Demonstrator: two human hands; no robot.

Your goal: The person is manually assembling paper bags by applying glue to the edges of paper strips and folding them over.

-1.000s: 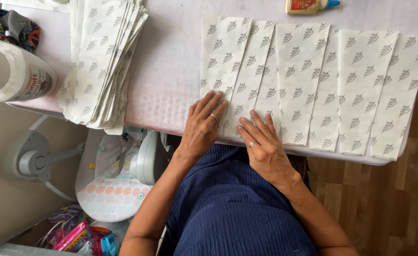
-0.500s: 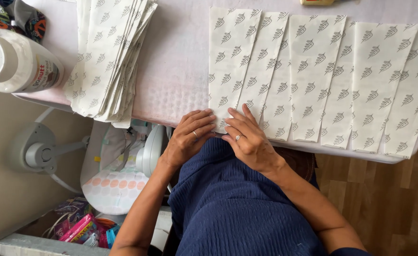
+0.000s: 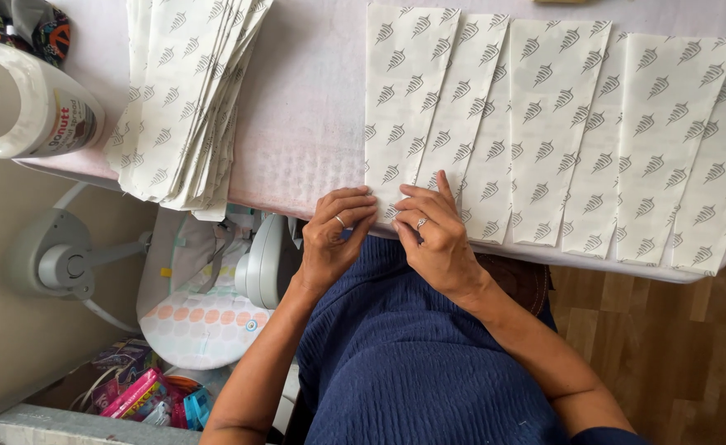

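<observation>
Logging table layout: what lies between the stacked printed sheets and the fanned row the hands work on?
Only bare white tabletop, per the head view.

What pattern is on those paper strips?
The paper strips are white with rows of small grey leaf-like motifs, seen in the head view.

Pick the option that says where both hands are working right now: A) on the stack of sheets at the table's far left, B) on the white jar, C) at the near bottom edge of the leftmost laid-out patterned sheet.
C: the left hand and right hand meet at the near edge of the leftmost patterned sheet, away from the stack of sheets and white jar.
</observation>
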